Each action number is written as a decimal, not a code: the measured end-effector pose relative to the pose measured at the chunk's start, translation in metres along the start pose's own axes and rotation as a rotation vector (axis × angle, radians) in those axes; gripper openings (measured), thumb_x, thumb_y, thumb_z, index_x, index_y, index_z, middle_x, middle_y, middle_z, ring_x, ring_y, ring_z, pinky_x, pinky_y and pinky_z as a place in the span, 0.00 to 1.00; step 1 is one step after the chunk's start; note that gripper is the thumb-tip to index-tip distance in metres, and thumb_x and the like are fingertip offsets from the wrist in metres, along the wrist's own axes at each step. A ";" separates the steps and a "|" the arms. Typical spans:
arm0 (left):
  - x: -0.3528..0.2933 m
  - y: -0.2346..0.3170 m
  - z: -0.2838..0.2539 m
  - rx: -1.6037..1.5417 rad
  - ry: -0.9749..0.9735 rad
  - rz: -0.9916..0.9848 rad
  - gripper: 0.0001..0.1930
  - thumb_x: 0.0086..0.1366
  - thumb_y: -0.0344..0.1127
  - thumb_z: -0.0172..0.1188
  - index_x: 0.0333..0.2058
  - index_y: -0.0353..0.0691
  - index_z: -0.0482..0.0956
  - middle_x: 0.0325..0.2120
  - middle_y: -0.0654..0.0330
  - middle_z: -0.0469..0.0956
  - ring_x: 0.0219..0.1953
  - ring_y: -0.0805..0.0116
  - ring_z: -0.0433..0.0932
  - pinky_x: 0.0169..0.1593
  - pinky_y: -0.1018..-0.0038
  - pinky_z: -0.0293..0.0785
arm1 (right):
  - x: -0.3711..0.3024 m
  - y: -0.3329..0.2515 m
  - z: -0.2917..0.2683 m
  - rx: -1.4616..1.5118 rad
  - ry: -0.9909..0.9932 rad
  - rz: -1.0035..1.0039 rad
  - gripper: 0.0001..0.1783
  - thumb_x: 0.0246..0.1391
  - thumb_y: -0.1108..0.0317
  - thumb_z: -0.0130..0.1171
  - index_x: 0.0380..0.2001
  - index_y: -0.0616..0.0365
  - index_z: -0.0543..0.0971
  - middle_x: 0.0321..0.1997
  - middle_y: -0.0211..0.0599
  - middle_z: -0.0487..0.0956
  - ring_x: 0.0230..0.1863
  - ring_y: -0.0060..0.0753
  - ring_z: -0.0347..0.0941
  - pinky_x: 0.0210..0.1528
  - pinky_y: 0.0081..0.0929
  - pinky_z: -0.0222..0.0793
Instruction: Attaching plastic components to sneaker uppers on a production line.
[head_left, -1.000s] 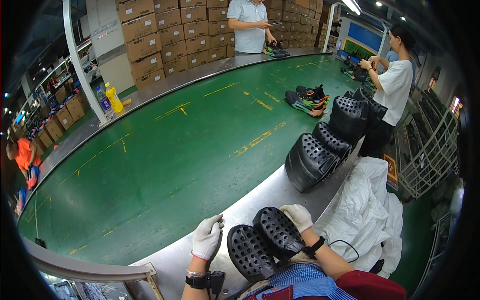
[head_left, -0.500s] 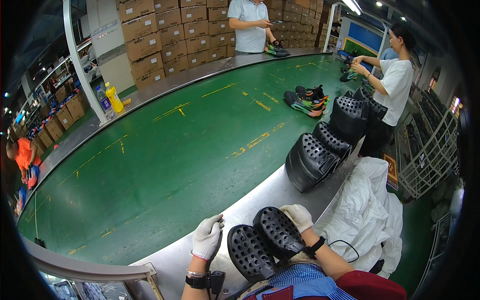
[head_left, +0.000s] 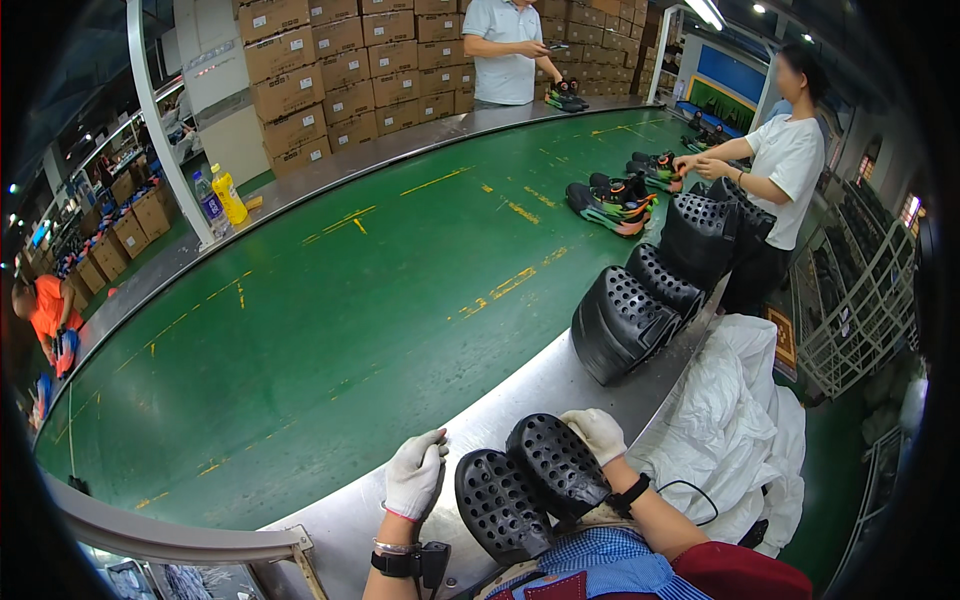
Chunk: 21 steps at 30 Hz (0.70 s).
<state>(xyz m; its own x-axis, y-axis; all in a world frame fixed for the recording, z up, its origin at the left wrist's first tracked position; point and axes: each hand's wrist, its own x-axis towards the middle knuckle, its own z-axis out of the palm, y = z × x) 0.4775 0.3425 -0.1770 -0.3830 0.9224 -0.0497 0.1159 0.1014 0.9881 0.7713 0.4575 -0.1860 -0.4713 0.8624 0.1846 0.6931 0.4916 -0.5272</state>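
Two black clog-shaped pieces with round holes (head_left: 503, 505) stand side by side at the near metal ledge, close against my body. My left hand (head_left: 413, 476), in a white glove, rests on the ledge just left of them, fingers stretched forward and holding nothing. Beside the right-hand piece lies my right hand (head_left: 597, 436), also gloved. Its fingertips are partly hidden behind that piece, so I cannot see whether they grip it. Farther right along the ledge stand stacks of similar black perforated pieces (head_left: 622, 325).
A green belt (head_left: 330, 320) stretches ahead, with multicoloured sneakers (head_left: 612, 203) on its right part. A co-worker (head_left: 785, 165) reaches over another pair (head_left: 655, 170). White sheeting (head_left: 730, 430) heaps at my right. Across the belt are bottles (head_left: 228, 195), another person (head_left: 503, 50) and stacked cartons (head_left: 345, 65).
The co-worker at the right has brought the shoes leftward onto the belt. The person across the belt has shifted slightly right. My hands and the black pieces have not moved.
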 end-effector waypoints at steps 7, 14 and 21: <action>-0.001 0.001 -0.001 0.077 0.004 0.050 0.15 0.66 0.29 0.48 0.45 0.36 0.82 0.36 0.55 0.82 0.36 0.70 0.81 0.43 0.77 0.76 | 0.000 -0.012 -0.010 0.009 0.023 -0.010 0.10 0.55 0.64 0.53 0.30 0.53 0.82 0.27 0.47 0.79 0.33 0.54 0.76 0.37 0.47 0.71; -0.001 0.009 -0.002 0.073 -0.026 0.002 0.14 0.68 0.26 0.47 0.46 0.31 0.80 0.38 0.59 0.81 0.36 0.76 0.79 0.43 0.81 0.75 | 0.001 -0.012 -0.010 -0.008 0.002 0.012 0.10 0.55 0.65 0.53 0.29 0.54 0.82 0.26 0.47 0.80 0.33 0.53 0.77 0.37 0.47 0.71; -0.002 0.005 0.000 0.069 0.003 0.019 0.16 0.66 0.29 0.47 0.45 0.36 0.82 0.36 0.54 0.82 0.37 0.68 0.82 0.44 0.75 0.76 | 0.001 -0.012 -0.009 -0.004 -0.006 0.021 0.09 0.55 0.64 0.53 0.30 0.53 0.82 0.27 0.46 0.80 0.33 0.53 0.77 0.37 0.46 0.71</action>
<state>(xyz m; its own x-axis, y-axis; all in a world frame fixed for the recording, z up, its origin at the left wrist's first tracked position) 0.4785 0.3407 -0.1723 -0.3831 0.9232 -0.0307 0.1863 0.1098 0.9763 0.7679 0.4533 -0.1722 -0.4601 0.8717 0.1686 0.7048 0.4740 -0.5278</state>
